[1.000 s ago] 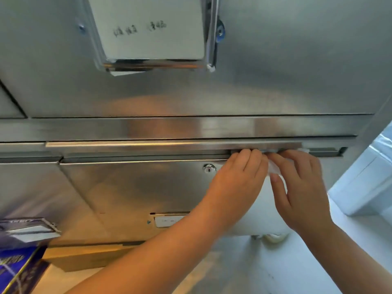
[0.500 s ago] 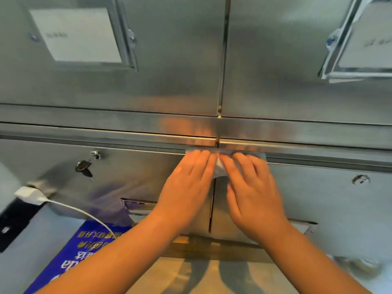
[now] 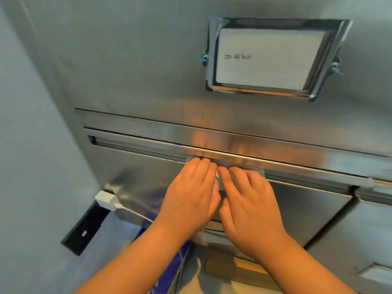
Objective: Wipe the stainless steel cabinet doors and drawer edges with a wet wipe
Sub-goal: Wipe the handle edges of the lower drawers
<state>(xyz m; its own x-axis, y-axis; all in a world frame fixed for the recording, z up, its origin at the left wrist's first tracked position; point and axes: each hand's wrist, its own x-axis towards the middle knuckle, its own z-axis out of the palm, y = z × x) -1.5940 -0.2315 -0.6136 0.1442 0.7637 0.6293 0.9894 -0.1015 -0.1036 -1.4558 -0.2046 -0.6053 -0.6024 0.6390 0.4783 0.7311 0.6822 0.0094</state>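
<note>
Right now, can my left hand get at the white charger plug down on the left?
Probably yes: the left hand lies flat on the white wet wipe, and nothing stands between it and the white charger plug lower left.

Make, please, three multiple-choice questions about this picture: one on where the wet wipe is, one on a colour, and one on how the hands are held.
1. Where is the wet wipe?
A) pressed on the drawer edge
B) lying on the floor
C) thrown in a bin

2. What colour is the charger at the left?
A) black
B) white
C) red

3. How are the left hand and the right hand held?
A) closed in fists
B) fingers straight, pressing the wipe
C) hanging at the person's sides

Answers:
1 A, because the wipe shows beyond the fingertips along the edge.
2 B, because its body is plainly white.
3 B, because the fingers of both hands lie flat on the wipe.
</note>
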